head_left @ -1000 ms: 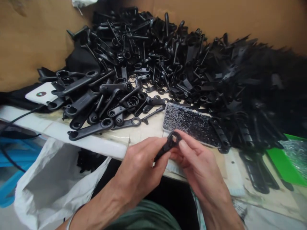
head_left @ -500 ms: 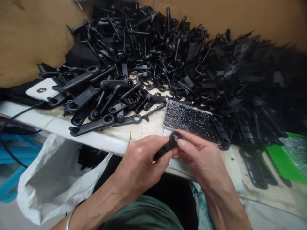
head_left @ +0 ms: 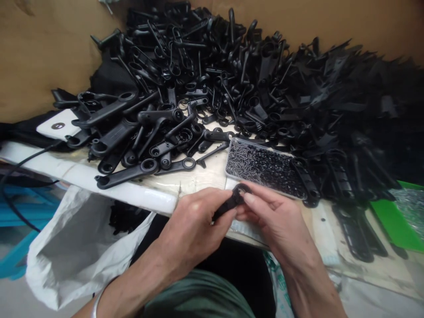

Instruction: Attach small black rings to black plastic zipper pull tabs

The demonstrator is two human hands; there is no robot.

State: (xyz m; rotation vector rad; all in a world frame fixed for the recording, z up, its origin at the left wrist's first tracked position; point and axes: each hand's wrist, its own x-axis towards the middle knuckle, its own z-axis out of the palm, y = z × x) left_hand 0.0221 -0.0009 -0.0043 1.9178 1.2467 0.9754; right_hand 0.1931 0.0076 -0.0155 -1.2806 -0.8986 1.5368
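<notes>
Between both hands is a black plastic arm-shaped part with a ring end (head_left: 232,201), held above the table's front edge. My left hand (head_left: 195,221) wraps its fingers and thumb around the shaft of the part. The thumb and fingertips of my right hand (head_left: 274,212) pinch the ring end; whether a small piece sits in those fingertips is hidden. Just beyond my hands lies a clear shallow box (head_left: 228,165) full of tiny black and metallic pieces. Another black ring-ended part (head_left: 306,183) leans over the right end of that box.
A large heap of black plastic parts (head_left: 198,66) covers the back of the table. A green tray (head_left: 394,223) with small shiny pieces stands at the right. Below the left edge hangs an open white sack (head_left: 76,247) with black parts inside. A white device (head_left: 58,126) sits at the left.
Both hands stay almost in place. The ring end of the held part has tilted slightly, and my right fingertips have shifted a little on it.
</notes>
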